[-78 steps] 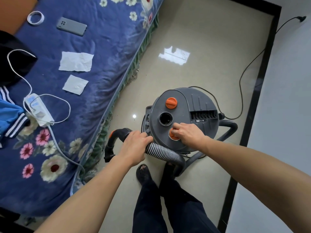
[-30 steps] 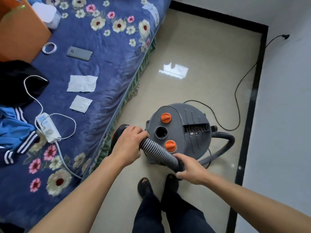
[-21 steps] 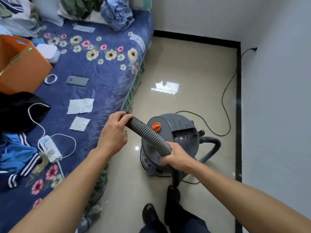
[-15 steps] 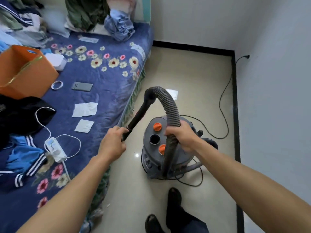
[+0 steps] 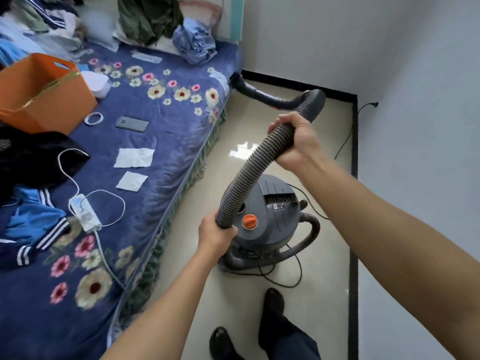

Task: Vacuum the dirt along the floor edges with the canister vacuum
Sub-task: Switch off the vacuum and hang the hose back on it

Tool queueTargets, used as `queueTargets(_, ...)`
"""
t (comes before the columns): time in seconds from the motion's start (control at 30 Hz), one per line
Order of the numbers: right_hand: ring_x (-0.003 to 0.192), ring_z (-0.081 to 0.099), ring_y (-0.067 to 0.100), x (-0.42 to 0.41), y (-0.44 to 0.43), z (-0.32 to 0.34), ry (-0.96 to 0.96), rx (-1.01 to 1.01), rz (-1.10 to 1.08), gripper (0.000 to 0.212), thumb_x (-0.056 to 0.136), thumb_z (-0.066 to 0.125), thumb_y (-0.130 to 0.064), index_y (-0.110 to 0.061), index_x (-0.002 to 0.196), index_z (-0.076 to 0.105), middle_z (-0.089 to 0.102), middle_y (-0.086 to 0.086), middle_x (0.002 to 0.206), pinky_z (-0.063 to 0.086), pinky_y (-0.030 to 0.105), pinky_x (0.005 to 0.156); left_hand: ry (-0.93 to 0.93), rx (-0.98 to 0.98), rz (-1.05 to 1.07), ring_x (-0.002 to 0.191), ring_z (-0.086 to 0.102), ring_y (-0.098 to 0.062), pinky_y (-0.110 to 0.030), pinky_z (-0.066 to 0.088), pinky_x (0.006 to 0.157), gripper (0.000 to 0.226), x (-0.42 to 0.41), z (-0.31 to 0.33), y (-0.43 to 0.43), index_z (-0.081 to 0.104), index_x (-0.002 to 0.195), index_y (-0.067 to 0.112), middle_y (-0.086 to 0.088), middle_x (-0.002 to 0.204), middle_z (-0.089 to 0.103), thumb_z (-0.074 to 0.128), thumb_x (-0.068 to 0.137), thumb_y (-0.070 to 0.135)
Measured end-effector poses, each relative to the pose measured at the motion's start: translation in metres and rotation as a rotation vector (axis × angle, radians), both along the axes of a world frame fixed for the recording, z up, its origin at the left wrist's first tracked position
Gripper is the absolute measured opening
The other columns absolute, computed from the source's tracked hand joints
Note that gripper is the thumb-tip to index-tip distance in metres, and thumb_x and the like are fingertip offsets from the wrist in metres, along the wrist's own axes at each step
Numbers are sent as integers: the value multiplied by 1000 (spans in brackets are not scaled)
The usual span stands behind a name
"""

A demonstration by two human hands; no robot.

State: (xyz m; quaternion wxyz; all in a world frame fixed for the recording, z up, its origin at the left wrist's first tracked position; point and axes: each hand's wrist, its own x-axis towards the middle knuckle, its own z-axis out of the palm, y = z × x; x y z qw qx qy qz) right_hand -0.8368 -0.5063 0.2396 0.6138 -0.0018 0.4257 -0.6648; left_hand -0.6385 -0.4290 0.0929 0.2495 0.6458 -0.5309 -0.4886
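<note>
A grey canister vacuum [image 5: 272, 219] with an orange knob [image 5: 250, 221] stands on the beige floor between the bed and the wall. Its ribbed grey hose [image 5: 249, 175] rises from the canister in an arc. My left hand [image 5: 215, 236] grips the hose low down, near the canister's top. My right hand [image 5: 296, 141] grips it higher up. Beyond my right hand the hose bends over into a black wand [image 5: 262, 96] that points toward the far corner by the bed's edge.
A bed [image 5: 166, 141] with a blue flowered cover, holding an orange bin, a phone, tissues and a power strip, fills the left. The black power cord [image 5: 342, 144] runs along the floor to a wall plug. A black baseboard [image 5: 353, 178] lines the right wall. My feet stand below.
The hose has been lifted higher and swung forward. My left hand moved from the black wand down to the hose near the canister; my right hand slid further up the hose. The view tilted up.
</note>
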Motion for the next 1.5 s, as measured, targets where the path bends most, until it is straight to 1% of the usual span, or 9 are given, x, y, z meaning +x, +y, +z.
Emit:
queueTargets(0.1,61,63,22,-64,-19,-19,231,237,-179,48,76,63,4,-6,121,50,64,15,92,57,37,62,-65,-170,-68,55,47,-16,-30,39,51,30,-1,19,-20,49,64,27,6,58,50,69,59,6)
queueTargets(0.2,74,64,30,-114,-36,-52,284,282,-169,43,77,59,4,-25,104,45,56,18,115,59,53,69,-190,-289,-145,59,53,-19,-35,46,55,27,-14,41,-49,50,75,25,3,64,54,69,63,9)
queueTargets(0.3,100,60,34,-142,-43,-75,311,263,37,14,92,45,-7,-16,102,49,51,18,116,56,51,89,-307,-352,-205,61,54,-21,-38,48,57,28,-27,49,-82,51,82,24,1,65,55,68,65,9)
queueTargets(0.4,94,63,32,-174,-44,-105,527,284,335,40,93,35,3,-19,125,48,54,19,115,56,44,79,-392,-372,-219,60,53,-18,-35,46,57,30,-37,51,-112,55,88,21,2,65,55,68,66,7)
queueTargets(0.5,84,68,24,-199,-39,-147,919,344,701,58,84,63,6,-23,131,47,59,10,109,59,34,63,-439,-387,-232,59,52,-18,-33,43,56,32,-53,51,-137,58,89,21,5,63,55,70,66,4)
queueTargets(0.63,86,67,20,-208,-34,-206,1364,480,985,51,65,83,-31,-35,111,61,69,0,93,58,38,77,-467,-435,-310,62,53,-21,-33,43,59,36,-81,51,-166,62,94,20,8,64,55,67,65,0)
queueTargets(0.83,99,55,22,-218,-47,-258,1456,378,1071,55,65,78,-34,-39,115,55,54,0,106,50,39,87,-432,-401,-366,59,51,-15,-33,43,57,34,-104,40,-196,60,94,21,4,65,56,61,61,14)
queueTargets(1.17,75,61,20,-247,-48,-283,1414,380,960,28,63,76,-35,-27,80,55,63,-3,76,50,35,64,-559,-252,-269,78,58,-22,-25,41,64,40,-87,-14,-259,61,103,17,-5,87,64,69,69,-2)
queueTargets(1.5,84,62,19,-233,-10,-306,1409,556,560,55,84,68,-56,-26,124,45,63,-4,97,51,37,78,-532,-211,-443,96,60,-30,-39,48,84,40,-140,-130,-329,57,113,19,-9,103,64,67,77,8)
